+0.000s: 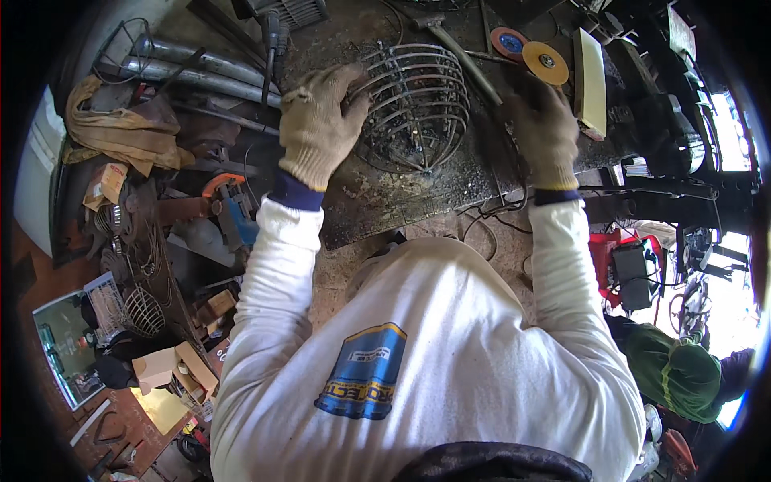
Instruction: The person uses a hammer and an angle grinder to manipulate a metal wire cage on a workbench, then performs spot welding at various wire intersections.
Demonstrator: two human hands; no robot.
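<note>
A domed metal wire cage, built of curved bars, sits on the dark, worn workbench top. My left hand, in a beige knitted glove, grips the cage's left side with thumb and curled fingers. Over on the right, my gloved right hand is apart from the cage, smeared by motion, its fingers dark and hard to make out. It is nearest to a yellow grinding disc and the lower end of a hammer. A reddish disc partly lies behind the yellow one.
A pale block lies right of the discs. Metal pipes and a brown cloth are at left. Cables hang over the bench's near edge. A person in green is at lower right. An open cardboard box stands lower left.
</note>
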